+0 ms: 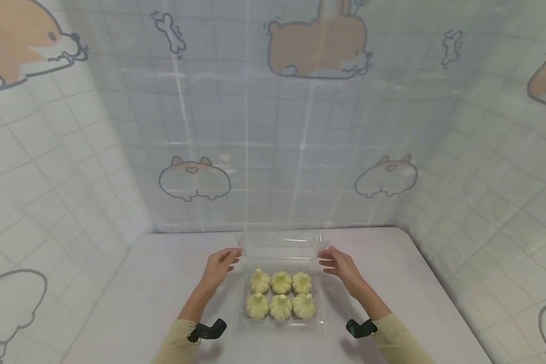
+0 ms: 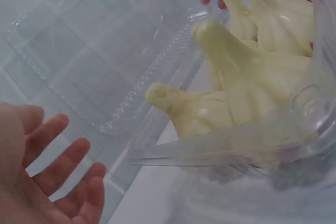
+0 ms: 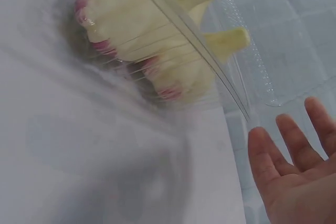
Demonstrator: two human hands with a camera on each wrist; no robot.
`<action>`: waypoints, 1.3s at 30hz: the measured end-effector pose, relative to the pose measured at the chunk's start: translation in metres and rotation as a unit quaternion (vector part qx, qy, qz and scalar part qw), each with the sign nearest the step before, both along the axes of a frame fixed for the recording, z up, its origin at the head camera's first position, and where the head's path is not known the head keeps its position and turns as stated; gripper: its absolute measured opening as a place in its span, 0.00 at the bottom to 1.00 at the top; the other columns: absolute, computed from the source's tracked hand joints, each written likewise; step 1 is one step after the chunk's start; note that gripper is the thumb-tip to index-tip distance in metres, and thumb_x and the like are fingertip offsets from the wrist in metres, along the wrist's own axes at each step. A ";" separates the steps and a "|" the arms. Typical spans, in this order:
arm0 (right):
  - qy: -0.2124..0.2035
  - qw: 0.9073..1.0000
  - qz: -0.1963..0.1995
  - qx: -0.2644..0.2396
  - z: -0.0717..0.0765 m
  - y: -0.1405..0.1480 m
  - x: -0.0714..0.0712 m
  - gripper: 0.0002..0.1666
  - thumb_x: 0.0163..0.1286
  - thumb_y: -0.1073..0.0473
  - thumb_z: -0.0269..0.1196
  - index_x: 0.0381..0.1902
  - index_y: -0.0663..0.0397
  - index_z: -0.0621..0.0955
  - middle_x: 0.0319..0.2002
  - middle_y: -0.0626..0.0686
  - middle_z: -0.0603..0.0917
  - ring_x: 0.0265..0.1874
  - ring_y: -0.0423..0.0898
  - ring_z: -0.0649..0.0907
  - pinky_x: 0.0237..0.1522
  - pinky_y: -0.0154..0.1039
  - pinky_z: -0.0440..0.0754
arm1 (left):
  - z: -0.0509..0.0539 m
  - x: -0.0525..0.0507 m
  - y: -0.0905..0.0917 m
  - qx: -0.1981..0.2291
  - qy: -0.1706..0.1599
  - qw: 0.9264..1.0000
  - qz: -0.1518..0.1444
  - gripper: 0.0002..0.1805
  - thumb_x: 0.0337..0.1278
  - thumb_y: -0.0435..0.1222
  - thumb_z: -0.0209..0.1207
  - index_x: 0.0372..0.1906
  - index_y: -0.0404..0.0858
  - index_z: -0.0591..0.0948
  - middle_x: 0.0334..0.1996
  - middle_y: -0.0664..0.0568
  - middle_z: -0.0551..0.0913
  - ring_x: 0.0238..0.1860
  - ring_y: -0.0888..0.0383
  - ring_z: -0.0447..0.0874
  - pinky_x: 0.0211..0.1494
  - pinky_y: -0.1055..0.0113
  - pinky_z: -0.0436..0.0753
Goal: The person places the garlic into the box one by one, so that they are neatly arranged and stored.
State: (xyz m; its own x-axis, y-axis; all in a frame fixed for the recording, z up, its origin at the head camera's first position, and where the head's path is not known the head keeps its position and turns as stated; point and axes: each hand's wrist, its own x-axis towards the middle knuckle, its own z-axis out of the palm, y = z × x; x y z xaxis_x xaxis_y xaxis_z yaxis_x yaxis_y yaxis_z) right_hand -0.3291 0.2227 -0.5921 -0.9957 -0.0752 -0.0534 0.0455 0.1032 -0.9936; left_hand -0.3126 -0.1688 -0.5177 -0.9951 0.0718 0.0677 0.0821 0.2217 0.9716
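A clear plastic clamshell box [image 1: 319, 308] sits on the table with pale yellow garlic bulbs [image 1: 281, 283] inside, in two rows. Its transparent lid [image 1: 279, 247] stands raised at the far side. By the lid's left end is my left hand [image 1: 220, 264]; in the left wrist view its fingers [image 2: 63, 166] are spread and loosely bent, with nothing held. My right hand [image 1: 341, 265] is at the lid's right end, its fingers [image 3: 298, 142] apart and fairly straight in the right wrist view. Whether a fingertip touches the lid, I cannot tell. Pinkish bases show on some bulbs [image 3: 168, 82].
The white table [image 1: 164, 283] meets a hanging sheet [image 1: 273, 192] printed with cartoon dogs and a grid behind it. Similar sheets hang at the left [image 1: 73, 177] and right [image 1: 491, 202]. Dark devices are strapped to the left wrist [image 1: 207, 331] and right wrist [image 1: 361, 328].
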 end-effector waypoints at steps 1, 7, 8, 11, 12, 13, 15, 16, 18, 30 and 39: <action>-0.001 1.000 0.011 0.003 0.000 0.001 0.002 0.40 0.70 0.27 0.45 0.57 0.52 0.78 0.57 0.53 0.79 0.55 0.51 0.80 0.51 0.45 0.80 | 0.005 0.005 -0.001 0.008 -0.008 1.000 -0.011 0.24 0.71 0.48 0.52 0.57 0.34 0.80 0.54 0.42 0.81 0.55 0.46 0.78 0.54 0.55 0.79; 0.040 0.996 0.082 0.019 0.019 0.000 0.029 0.42 0.75 0.31 0.39 0.67 0.57 0.71 0.65 0.58 0.72 0.64 0.59 0.71 0.58 0.52 0.74 | 0.012 0.019 -0.004 0.063 -0.050 0.996 -0.038 0.31 0.74 0.53 0.45 0.61 0.30 0.74 0.60 0.38 0.75 0.61 0.40 0.73 0.60 0.49 0.74; 0.050 0.995 0.089 0.021 0.028 -0.002 0.036 0.42 0.75 0.32 0.38 0.68 0.59 0.69 0.66 0.60 0.71 0.65 0.61 0.69 0.59 0.54 0.72 | 0.009 0.020 -0.005 0.070 -0.055 0.995 -0.037 0.32 0.73 0.54 0.45 0.61 0.30 0.74 0.60 0.38 0.75 0.61 0.40 0.72 0.61 0.49 0.73; 0.078 0.991 0.109 0.017 0.051 -0.010 0.054 0.41 0.77 0.37 0.38 0.70 0.65 0.63 0.68 0.67 0.65 0.67 0.66 0.63 0.61 0.59 0.68 | 0.011 0.026 -0.004 0.067 -0.057 0.995 -0.039 0.32 0.73 0.55 0.44 0.61 0.30 0.72 0.61 0.38 0.73 0.63 0.39 0.71 0.61 0.49 0.72; 0.080 0.990 0.111 0.016 0.055 -0.013 0.059 0.41 0.77 0.37 0.38 0.70 0.66 0.61 0.69 0.68 0.63 0.68 0.66 0.62 0.61 0.59 0.67 | 0.011 0.028 -0.004 0.068 -0.059 0.995 -0.040 0.32 0.73 0.54 0.44 0.61 0.30 0.72 0.62 0.38 0.72 0.63 0.40 0.71 0.61 0.49 0.72; 0.080 0.990 0.111 0.017 0.059 -0.014 0.063 0.40 0.78 0.38 0.38 0.71 0.66 0.60 0.69 0.68 0.61 0.68 0.67 0.61 0.62 0.60 0.66 | 0.012 0.031 -0.004 0.067 -0.060 0.995 -0.042 0.31 0.74 0.54 0.44 0.62 0.30 0.71 0.62 0.39 0.72 0.63 0.40 0.70 0.61 0.50 0.72; 0.078 0.991 0.107 0.013 0.064 -0.016 0.070 0.40 0.78 0.39 0.37 0.71 0.67 0.59 0.70 0.69 0.60 0.68 0.67 0.61 0.62 0.60 0.65 | 0.011 0.035 -0.004 0.061 -0.060 0.995 -0.048 0.30 0.74 0.52 0.44 0.62 0.30 0.71 0.62 0.39 0.71 0.63 0.40 0.71 0.61 0.51 0.73; 0.077 0.991 0.107 0.011 0.065 -0.016 0.074 0.40 0.79 0.38 0.37 0.71 0.68 0.59 0.70 0.70 0.60 0.68 0.66 0.61 0.63 0.60 0.65 | 0.010 0.037 -0.004 0.058 -0.061 0.995 -0.051 0.30 0.75 0.52 0.44 0.62 0.30 0.70 0.62 0.39 0.71 0.63 0.40 0.71 0.61 0.51 0.73; 0.068 0.992 0.104 0.005 0.072 -0.018 0.083 0.40 0.79 0.40 0.38 0.70 0.70 0.59 0.69 0.71 0.60 0.68 0.68 0.60 0.63 0.63 0.62 | 0.008 0.042 -0.005 0.047 -0.059 0.996 -0.055 0.28 0.75 0.50 0.43 0.62 0.31 0.70 0.61 0.39 0.71 0.62 0.40 0.71 0.61 0.50 0.72; 0.061 0.992 0.107 0.036 0.062 -0.019 0.117 0.28 0.78 0.56 0.49 0.69 0.65 0.65 0.69 0.63 0.64 0.67 0.66 0.63 0.62 0.61 0.65 | -0.015 0.073 -0.002 0.011 -0.049 0.997 -0.056 0.25 0.71 0.47 0.53 0.66 0.39 0.69 0.63 0.41 0.70 0.61 0.43 0.71 0.58 0.46 0.73; 0.098 0.991 0.088 0.040 0.044 -0.027 0.139 0.29 0.71 0.62 0.59 0.67 0.65 0.68 0.70 0.68 0.60 0.66 0.72 0.60 0.59 0.61 0.69 | -0.031 0.089 -0.004 0.012 -0.061 0.997 -0.051 0.24 0.70 0.44 0.54 0.67 0.44 0.69 0.60 0.40 0.71 0.58 0.42 0.74 0.53 0.49 0.77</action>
